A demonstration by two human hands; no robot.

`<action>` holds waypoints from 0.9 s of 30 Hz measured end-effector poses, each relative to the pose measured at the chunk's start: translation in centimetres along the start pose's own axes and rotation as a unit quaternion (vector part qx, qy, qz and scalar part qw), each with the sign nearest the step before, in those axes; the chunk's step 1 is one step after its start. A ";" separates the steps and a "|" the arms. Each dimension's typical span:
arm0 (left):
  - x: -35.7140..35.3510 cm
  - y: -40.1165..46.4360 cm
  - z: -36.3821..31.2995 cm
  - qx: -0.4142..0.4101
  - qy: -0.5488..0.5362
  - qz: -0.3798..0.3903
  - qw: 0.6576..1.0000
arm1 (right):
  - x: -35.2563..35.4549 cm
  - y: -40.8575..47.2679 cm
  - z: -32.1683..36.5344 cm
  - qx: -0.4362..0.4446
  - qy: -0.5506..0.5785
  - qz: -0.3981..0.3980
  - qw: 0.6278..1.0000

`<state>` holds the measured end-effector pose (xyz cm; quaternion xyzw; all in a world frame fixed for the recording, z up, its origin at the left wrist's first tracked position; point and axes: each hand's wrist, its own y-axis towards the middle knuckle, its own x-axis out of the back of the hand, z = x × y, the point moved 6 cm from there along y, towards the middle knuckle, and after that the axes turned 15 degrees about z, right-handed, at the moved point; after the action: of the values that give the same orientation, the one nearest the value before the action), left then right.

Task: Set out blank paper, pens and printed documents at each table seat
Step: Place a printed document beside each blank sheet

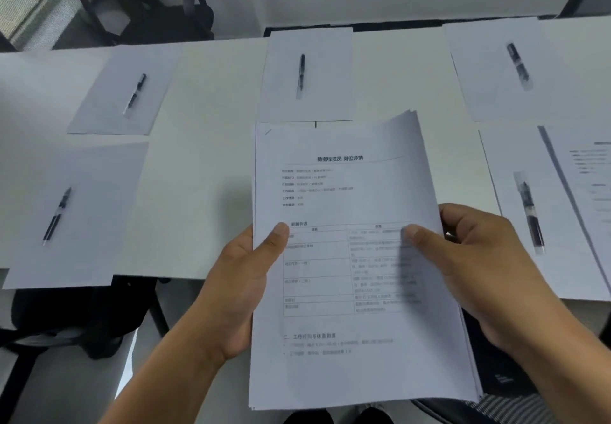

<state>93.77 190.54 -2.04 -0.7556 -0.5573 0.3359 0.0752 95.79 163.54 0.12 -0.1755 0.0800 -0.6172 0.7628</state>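
A stack of printed documents point(350, 258) is held upright-facing over the near edge of the white table point(205, 165), and all other positions are given relative to this stack. Its left edge is gripped by the left hand point(238, 278), whose thumb lies curled over the top page while the fingers are hidden behind the sheets. Its right edge is gripped by the right hand point(486, 271), with the thumb pressed on the printed table and the fingers wrapped behind. To the near left of the stack, 1 blank sheet point(79, 215) lies flat at the table edge with a pen point(57, 216) resting on it. To the near right, another blank sheet point(515, 199) carries a pen point(530, 213), and a printed page point(591, 172) is laid just beside it, overlapping its right side. Directly beyond the stack, a blank sheet point(309, 73) holds a pen point(301, 75) lying lengthwise. Beyond and to the left, a tilted blank sheet point(125, 89) bears a pen point(135, 93); beyond and to the right, a blank sheet point(502, 70) bears a blurred pen point(518, 64). Farthest to the left, behind the table, a black office chair point(165, 4) is seen.
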 end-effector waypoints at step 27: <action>4.7 3.1 -1.3 0.003 0.016 -0.022 1.000 | 0.5 4.2 -1.0 -0.006 0.002 -0.067 0.998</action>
<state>97.72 193.93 -4.56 -0.7483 -0.5714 0.3237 0.0936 99.37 163.66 -2.29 -0.1835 0.0733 -0.6667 0.7187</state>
